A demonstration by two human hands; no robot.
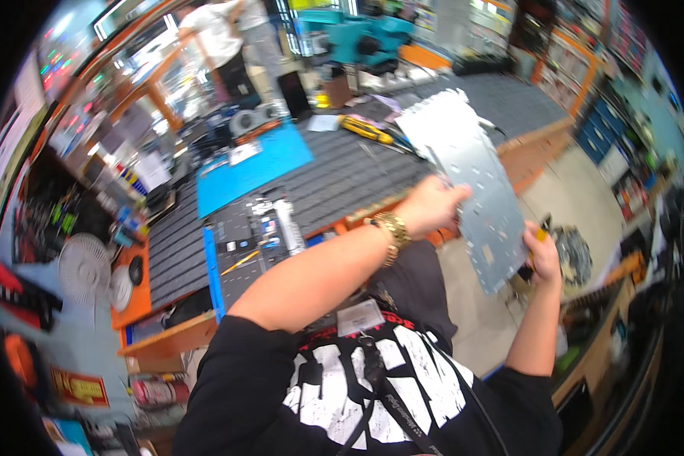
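Observation:
A thin silver metal plate (488, 194) with small holes and a jagged far end is held up in the air, tilted, right of the bench edge. My left hand (435, 204) is closed on its left edge, thumb on top. Close to the plate's lower right edge, my right hand (543, 257) is closed round a slim yellow-and-black tool (542, 231); its exact kind is unclear. The fingers seem to touch the plate too. On the bench, left of my left forearm, lies an opened laptop (270, 232) with inner parts showing and a yellow tool (240, 262) across it.
A blue mat (254, 167) lies on the ribbed dark bench top (342, 178). Beyond it are a yellow-handled tool (366, 129), papers and electronics. A fan (84, 266) stands at left. A stool-like round object (571, 257) is on the floor at right. People stand far off.

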